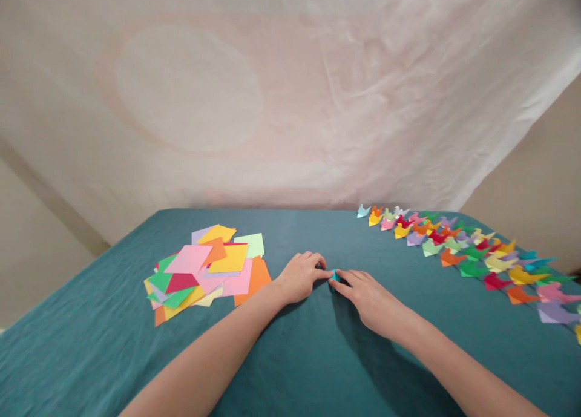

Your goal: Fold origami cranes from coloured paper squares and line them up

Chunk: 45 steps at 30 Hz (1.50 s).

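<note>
A small piece of bright blue folded paper (pixel 335 276) is at the middle of the table, mostly hidden by fingers. My left hand (pixel 301 276) is closed at its left side, thumb and fingertips pressed against it. From the right, my right hand (pixel 365 295) pinches the same paper between thumb and forefinger. The fold's full shape cannot be made out. Both hands rest low over the teal cloth, their fingertips almost meeting.
A loose pile of coloured paper squares (pixel 190 278) lies to the left. Rows of small folded paper birds (pixel 451 257) in many colours run along the right side. Teal cloth (pixel 281 368) covers the table, and a pale hanging sheet (pixel 290 102) stands behind it.
</note>
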### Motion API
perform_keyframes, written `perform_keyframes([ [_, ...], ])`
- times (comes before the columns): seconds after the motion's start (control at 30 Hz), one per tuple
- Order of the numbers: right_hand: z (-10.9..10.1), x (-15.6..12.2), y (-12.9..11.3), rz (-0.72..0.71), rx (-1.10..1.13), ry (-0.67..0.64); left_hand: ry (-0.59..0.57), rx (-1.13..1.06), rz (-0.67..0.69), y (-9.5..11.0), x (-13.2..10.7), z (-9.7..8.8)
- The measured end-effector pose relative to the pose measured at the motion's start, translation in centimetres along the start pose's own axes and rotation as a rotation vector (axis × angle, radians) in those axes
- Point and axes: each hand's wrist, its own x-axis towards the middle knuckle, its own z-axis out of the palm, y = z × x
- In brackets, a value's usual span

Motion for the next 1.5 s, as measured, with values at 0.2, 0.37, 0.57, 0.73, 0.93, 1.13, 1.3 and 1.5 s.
perform_keyframes([
  [0.2,-0.3,-0.3,0.9,-0.031,0.083,-0.104,-0.027,0.018,0.007,0.1,0.0,-0.5],
  [0.37,-0.5,-0.4,1.3,-0.026,0.142,-0.153,-0.036,0.034,0.021,0.2,0.0,-0.8],
  [0.57,-1.2,-0.6,1.5,-0.039,0.198,-0.17,-0.027,0.025,0.023,0.1,0.0,-0.6],
  [0.73,-1.4,-0.7,1.8,-0.037,0.23,-0.177,-0.018,0.024,0.017,0.1,0.0,-0.5],
  [0.93,-1.2,-0.8,2.0,-0.053,0.268,-0.176,-0.009,0.02,0.015,0.1,0.0,-0.3],
  [1.13,-1.8,-0.9,2.2,-0.057,0.328,-0.202,0.0,0.045,0.032,0.4,0.0,-0.4],
  [1.3,-1.3,-0.8,3.0,-0.046,0.428,-0.072,-0.016,0.134,0.052,1.3,0.0,-0.9],
  [1.5,1.5,0.4,4.5,0.115,0.607,0.347,-0.035,0.179,0.033,2.1,0.1,-1.2],
])
